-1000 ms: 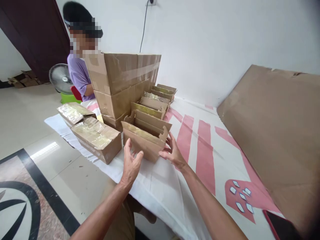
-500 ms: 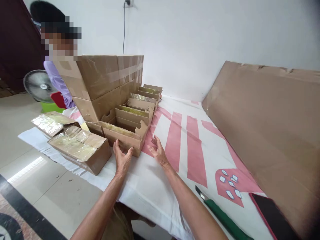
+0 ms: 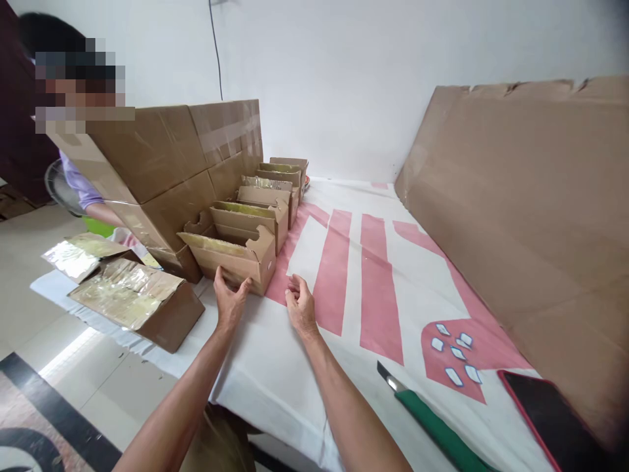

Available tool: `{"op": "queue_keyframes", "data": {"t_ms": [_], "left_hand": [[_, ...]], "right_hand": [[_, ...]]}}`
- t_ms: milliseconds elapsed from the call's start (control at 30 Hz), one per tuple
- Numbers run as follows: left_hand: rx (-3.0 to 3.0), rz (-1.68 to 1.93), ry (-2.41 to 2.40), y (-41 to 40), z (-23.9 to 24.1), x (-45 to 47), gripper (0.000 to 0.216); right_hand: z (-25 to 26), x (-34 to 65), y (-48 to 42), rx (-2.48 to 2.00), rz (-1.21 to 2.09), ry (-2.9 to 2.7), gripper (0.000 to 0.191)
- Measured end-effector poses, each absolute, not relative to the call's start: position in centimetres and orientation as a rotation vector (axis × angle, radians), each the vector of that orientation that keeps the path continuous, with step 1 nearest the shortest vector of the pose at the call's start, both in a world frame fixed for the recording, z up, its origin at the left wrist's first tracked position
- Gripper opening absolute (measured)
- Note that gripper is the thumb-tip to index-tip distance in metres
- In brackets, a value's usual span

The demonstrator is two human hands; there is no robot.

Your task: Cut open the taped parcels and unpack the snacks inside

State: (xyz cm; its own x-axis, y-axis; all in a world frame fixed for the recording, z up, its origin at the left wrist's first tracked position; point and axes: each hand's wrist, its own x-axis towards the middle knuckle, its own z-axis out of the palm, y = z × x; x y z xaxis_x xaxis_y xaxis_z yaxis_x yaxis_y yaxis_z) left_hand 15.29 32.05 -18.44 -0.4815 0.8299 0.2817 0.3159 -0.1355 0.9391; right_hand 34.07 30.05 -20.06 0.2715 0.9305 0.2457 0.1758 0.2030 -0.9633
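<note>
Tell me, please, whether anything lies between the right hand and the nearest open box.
Nothing visible does. The right hand rests on the cloth, apart from the open box; only cloth lies between them. The left hand touches the box's front.

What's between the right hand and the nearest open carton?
Only a narrow strip of bare cloth, seen in the head view. The right hand rests apart from the open carton, which the left hand touches.
</note>
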Motion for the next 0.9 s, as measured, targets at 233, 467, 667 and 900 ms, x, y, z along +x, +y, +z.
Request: {"op": "queue_keyframes", "data": {"t_ms": [233, 467, 667, 900], "left_hand": [[1.297, 1.637, 1.758, 37.7, -17.3, 16.8, 0.098], [1.307, 1.617, 1.732, 41.2, -16.7, 18.3, 0.094], [1.277, 1.568, 1.729, 43.4, -15.5, 19.2, 0.094], [1.243, 1.493, 1.722, 43.6, -13.4, 20.4, 0.091]], "right_hand": [[-20.1, 34.0, 29.9, -1.261, 0.741, -1.201, 0.043], [-20.2, 34.3, 29.8, -1.286, 0.735, -1.227, 0.043], [-20.5, 34.2, 29.9, -1.318, 0.731, -1.236, 0.044], [-20.5, 34.3, 30.0, -1.306, 0.705, -1.257, 0.043]]}}
